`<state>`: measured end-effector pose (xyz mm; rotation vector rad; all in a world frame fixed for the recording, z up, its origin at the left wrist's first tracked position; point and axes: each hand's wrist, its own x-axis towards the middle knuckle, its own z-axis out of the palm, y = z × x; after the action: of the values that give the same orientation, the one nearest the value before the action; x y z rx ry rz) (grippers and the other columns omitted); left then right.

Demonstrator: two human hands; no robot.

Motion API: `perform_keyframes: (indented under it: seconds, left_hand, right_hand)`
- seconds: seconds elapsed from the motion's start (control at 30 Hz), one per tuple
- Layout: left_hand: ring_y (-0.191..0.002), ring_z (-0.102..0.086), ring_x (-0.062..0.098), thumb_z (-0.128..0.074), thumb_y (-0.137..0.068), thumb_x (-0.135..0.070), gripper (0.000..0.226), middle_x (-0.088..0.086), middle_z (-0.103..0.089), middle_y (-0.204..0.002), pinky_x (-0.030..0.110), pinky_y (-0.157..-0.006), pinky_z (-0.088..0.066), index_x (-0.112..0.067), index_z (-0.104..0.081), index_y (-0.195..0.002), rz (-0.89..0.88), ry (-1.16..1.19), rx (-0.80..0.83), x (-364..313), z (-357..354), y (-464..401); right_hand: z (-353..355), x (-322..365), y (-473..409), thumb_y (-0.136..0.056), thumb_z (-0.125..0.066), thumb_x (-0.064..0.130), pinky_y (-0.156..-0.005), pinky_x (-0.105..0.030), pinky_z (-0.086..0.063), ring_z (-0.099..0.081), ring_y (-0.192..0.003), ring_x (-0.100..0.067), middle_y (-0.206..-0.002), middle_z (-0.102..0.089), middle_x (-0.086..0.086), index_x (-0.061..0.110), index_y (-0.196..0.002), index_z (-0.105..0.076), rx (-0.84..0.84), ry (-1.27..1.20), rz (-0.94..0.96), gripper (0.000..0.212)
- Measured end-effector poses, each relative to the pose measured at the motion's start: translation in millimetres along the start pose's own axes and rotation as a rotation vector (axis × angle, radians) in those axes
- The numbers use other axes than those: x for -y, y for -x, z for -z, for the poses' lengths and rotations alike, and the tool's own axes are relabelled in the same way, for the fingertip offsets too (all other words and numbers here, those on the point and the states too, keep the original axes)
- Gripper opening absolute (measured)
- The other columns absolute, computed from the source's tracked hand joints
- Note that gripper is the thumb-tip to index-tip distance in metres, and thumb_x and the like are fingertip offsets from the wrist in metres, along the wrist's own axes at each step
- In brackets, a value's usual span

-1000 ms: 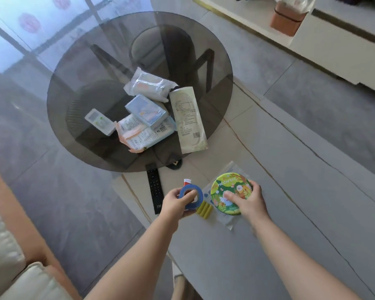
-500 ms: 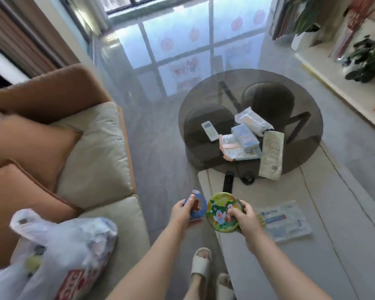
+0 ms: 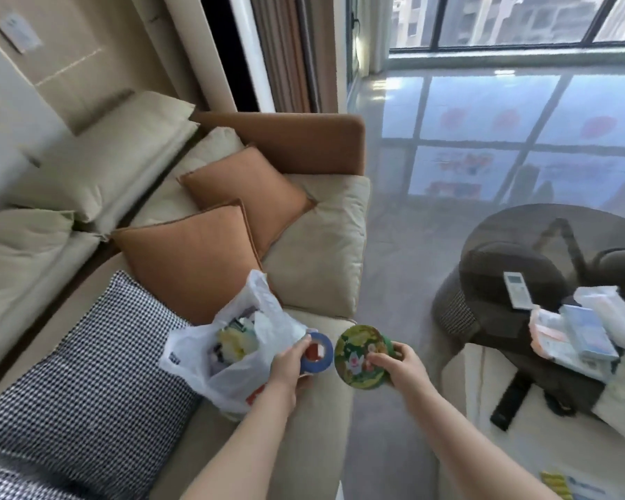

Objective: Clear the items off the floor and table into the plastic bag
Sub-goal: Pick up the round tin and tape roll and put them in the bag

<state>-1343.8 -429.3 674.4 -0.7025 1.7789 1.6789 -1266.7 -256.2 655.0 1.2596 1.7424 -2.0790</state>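
A white plastic bag (image 3: 231, 359) sits open on the beige sofa seat, with several items inside. My left hand (image 3: 287, 366) grips a blue tape roll (image 3: 318, 352) with a red piece showing through its hole, right at the bag's mouth. My right hand (image 3: 399, 366) holds a round green tin (image 3: 358, 353) with a cartoon lid, just right of the roll, over the gap between sofa and table. On the round dark glass table (image 3: 491, 232) at the right lie a white remote (image 3: 517, 289) and several packets (image 3: 578, 330).
Two orange cushions (image 3: 195, 254) and a black-and-white checked cushion (image 3: 98, 369) lie on the sofa (image 3: 325, 254) beside the bag. A black remote (image 3: 513, 398) and a yellow item (image 3: 556, 481) rest on the pale marble table (image 3: 462, 387) at the lower right. Grey floor runs between sofa and tables.
Both hands lifted the tape roll and the tin off the pale table and carried them left to the bag on the sofa. The view swung left with them.
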Motion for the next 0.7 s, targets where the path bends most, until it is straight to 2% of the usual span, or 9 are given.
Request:
perform_keyframes:
  seconds: [0.1,0.17,0.23,0.3,0.37,0.43,0.57,0.63,0.7]
  left_hand:
    - [-0.086,-0.061,0.021,-0.063,-0.09,-0.025,0.021,0.009,-0.067,-0.096,0.03,-0.074,-0.048,-0.007,-0.067,-0.099,-0.05,0.033,-0.074,-20,60,-18]
    - [-0.094,-0.061,0.025,-0.061,-0.091,-0.024,0.015,0.011,-0.066,-0.102,0.035,-0.084,-0.048,-0.01,-0.065,-0.095,-0.059,0.023,-0.13,-32,94,-33]
    - [-0.099,-0.061,0.028,-0.062,-0.091,-0.026,0.016,0.011,-0.066,-0.103,0.037,-0.091,-0.048,-0.011,-0.064,-0.095,-0.045,0.013,-0.175,-41,123,-51]
    - [-0.092,-0.062,0.028,-0.062,-0.089,-0.027,0.019,0.011,-0.067,-0.096,0.036,-0.084,-0.05,-0.009,-0.065,-0.095,-0.037,-0.002,-0.22,-48,144,-72]
    - [-0.073,-0.056,0.021,-0.061,-0.09,-0.026,0.02,0.008,-0.061,-0.078,0.032,-0.068,-0.045,-0.007,-0.061,-0.085,-0.034,-0.045,-0.255,-54,160,-96]
    - [-0.067,-0.049,0.018,-0.06,-0.091,-0.026,0.021,0.005,-0.054,-0.073,0.031,-0.066,-0.038,-0.006,-0.058,-0.086,-0.017,-0.095,-0.291,-56,168,-119]
    - [-0.088,-0.055,0.025,-0.055,-0.094,-0.027,0.034,0.012,-0.062,-0.1,0.029,-0.074,-0.041,0.0,-0.057,-0.114,0.043,-0.153,-0.276,-47,171,-167]
    - [-0.096,-0.057,0.027,-0.05,-0.097,-0.027,0.036,0.014,-0.062,-0.111,0.031,-0.079,-0.045,0.0,-0.054,-0.122,0.078,-0.219,-0.259,-38,168,-187]
    - [-0.105,-0.058,0.031,-0.047,-0.098,-0.027,0.038,0.015,-0.062,-0.118,0.034,-0.087,-0.049,-0.003,-0.053,-0.127,0.106,-0.301,-0.259,-28,166,-200]
  right_hand:
    - [-65,17,-5,-0.076,-0.074,0.009,-0.068,-0.028,-0.052,-0.062,-0.085,-0.019,-0.095,-0.062,-0.004,0.012,-0.116,-0.051,0.056,0.085,0.031,0.046]
    - [-106,26,-7,-0.077,-0.073,0.008,-0.06,-0.022,-0.049,-0.06,-0.082,-0.016,-0.095,-0.061,-0.003,0.014,-0.114,-0.051,0.085,0.159,0.061,0.043]
    - [-144,33,-12,-0.078,-0.072,0.008,-0.059,-0.019,-0.049,-0.061,-0.085,-0.018,-0.101,-0.062,-0.007,0.011,-0.116,-0.051,0.12,0.27,0.091,0.043]
    - [-180,36,-21,-0.075,-0.073,0.014,-0.069,-0.027,-0.055,-0.063,-0.091,-0.019,-0.103,-0.063,-0.007,0.009,-0.118,-0.053,0.126,0.369,0.124,0.048]
    - [-210,37,-30,-0.072,-0.072,0.023,-0.079,-0.036,-0.057,-0.063,-0.092,-0.018,-0.102,-0.062,-0.003,0.017,-0.109,-0.053,0.1,0.506,0.173,0.042]
    - [-235,40,-39,-0.075,-0.069,0.022,-0.076,-0.035,-0.058,-0.06,-0.093,-0.016,-0.105,-0.057,-0.003,0.022,-0.101,-0.049,0.085,0.604,0.209,0.032]
    - [-270,39,-69,-0.088,-0.058,0.026,-0.067,-0.023,-0.042,-0.049,-0.091,-0.01,-0.103,-0.048,0.005,0.02,-0.109,-0.044,0.057,0.855,0.288,0.026]
    - [-281,36,-86,-0.092,-0.051,0.025,-0.068,-0.024,-0.041,-0.051,-0.089,-0.013,-0.105,-0.053,0.002,0.017,-0.11,-0.044,0.033,0.961,0.292,0.021]
    - [-286,31,-100,-0.092,-0.045,0.018,-0.073,-0.028,-0.044,-0.056,-0.098,-0.019,-0.113,-0.058,-0.004,0.011,-0.121,-0.044,0.041,1.104,0.288,0.029]
